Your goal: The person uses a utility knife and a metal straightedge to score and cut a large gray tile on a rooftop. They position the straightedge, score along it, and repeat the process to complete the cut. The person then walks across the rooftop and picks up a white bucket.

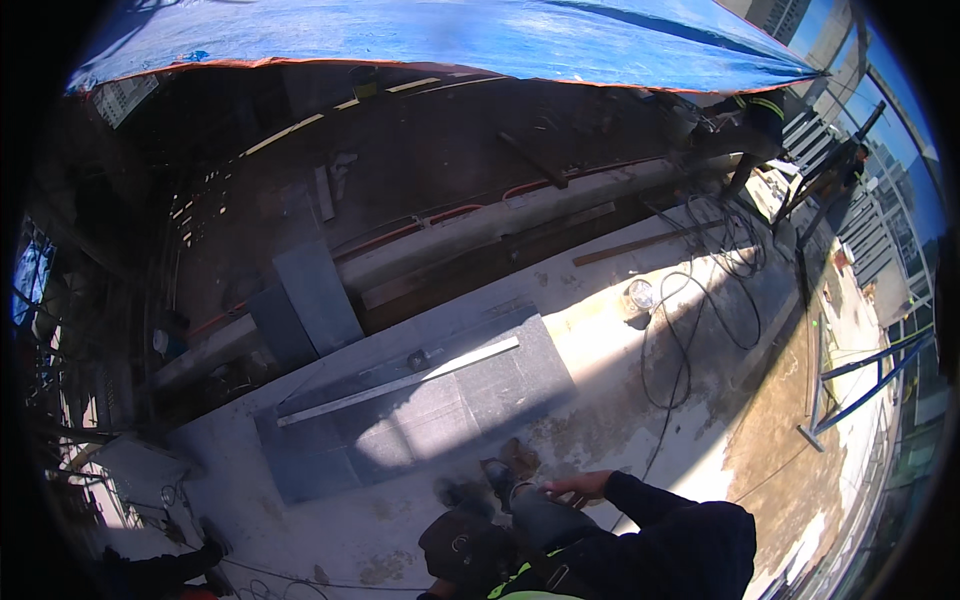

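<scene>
My right hand hangs in front of my jeans at the lower middle, its fingers loosely stretched out and nothing in them. Beside my legs is a dark, rounded cap-like thing. A small patch of skin shows under it at the lower edge, perhaps my left hand, with its fingers hidden. Just beyond my boots lie large grey slabs, side by side on the pale floor. A long, light straight bar rests across them, and a small dark block sits by its far side.
A grey panel spans the low concrete ledge. Right of the slabs stand a small bucket and loops of dark cable. A blue metal frame is farther right. Blue tarp hangs overhead; another person bends at far right.
</scene>
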Demonstrator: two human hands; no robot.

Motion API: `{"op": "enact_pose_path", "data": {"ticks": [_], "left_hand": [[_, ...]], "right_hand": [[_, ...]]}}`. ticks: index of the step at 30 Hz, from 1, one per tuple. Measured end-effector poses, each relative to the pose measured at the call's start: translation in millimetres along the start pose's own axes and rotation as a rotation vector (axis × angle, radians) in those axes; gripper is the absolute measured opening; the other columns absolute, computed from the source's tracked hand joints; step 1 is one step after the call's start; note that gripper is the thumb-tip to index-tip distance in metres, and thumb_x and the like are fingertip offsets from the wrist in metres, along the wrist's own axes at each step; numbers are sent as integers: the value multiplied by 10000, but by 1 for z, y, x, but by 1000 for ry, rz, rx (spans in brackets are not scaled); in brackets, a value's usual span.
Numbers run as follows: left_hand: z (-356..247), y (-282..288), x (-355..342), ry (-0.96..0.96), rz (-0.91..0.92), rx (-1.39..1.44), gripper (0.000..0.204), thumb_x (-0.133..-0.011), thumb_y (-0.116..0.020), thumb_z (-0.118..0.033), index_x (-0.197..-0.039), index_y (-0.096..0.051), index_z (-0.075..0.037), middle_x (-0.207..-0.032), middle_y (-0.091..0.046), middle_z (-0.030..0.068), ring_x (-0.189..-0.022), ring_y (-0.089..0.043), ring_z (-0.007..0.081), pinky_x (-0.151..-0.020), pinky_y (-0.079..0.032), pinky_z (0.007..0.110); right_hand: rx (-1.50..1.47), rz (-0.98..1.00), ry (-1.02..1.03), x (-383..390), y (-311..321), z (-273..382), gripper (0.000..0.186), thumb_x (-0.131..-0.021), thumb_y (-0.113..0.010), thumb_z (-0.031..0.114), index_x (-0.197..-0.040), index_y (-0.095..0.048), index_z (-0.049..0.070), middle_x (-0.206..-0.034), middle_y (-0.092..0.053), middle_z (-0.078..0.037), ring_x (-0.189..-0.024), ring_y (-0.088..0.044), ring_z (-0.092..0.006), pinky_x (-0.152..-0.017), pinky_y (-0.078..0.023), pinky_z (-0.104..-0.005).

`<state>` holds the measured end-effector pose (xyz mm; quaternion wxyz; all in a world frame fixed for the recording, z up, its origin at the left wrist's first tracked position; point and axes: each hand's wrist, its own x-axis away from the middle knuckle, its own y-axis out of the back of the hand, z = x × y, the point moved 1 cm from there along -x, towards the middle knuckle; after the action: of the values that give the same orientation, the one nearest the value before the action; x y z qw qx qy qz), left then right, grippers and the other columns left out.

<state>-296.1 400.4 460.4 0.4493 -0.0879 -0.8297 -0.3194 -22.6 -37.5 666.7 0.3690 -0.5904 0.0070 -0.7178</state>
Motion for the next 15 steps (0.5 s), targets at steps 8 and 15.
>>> {"op": "enact_pose_path", "data": {"ticks": [8, 15], "left_hand": [[-72, 93, -11, -78, -39, -78, 598, -896, -652, -601, -1197, -740, -92, -1210, -732, 192, -1178, -670, 379, -993, -528, 462], [-97, 145, -45, -241, -4, -143, 579, -904, -639, -601, -1146, -756, -89, -1195, -738, 188, -1149, -693, 349, -957, -546, 436]], "right_hand": [[344, -41, 1448, 206, -138, 259, 675, -998, -656, 549, -1435, -599, 37, -1346, -641, -153, -1149, -667, -256, -1044, -516, -407], [700, 486, 2248, 429, -338, 239, 748, -869, -700, 705, -1087, -767, -8, -1016, -695, -150, -854, -680, -221, -749, -538, -330]]}}
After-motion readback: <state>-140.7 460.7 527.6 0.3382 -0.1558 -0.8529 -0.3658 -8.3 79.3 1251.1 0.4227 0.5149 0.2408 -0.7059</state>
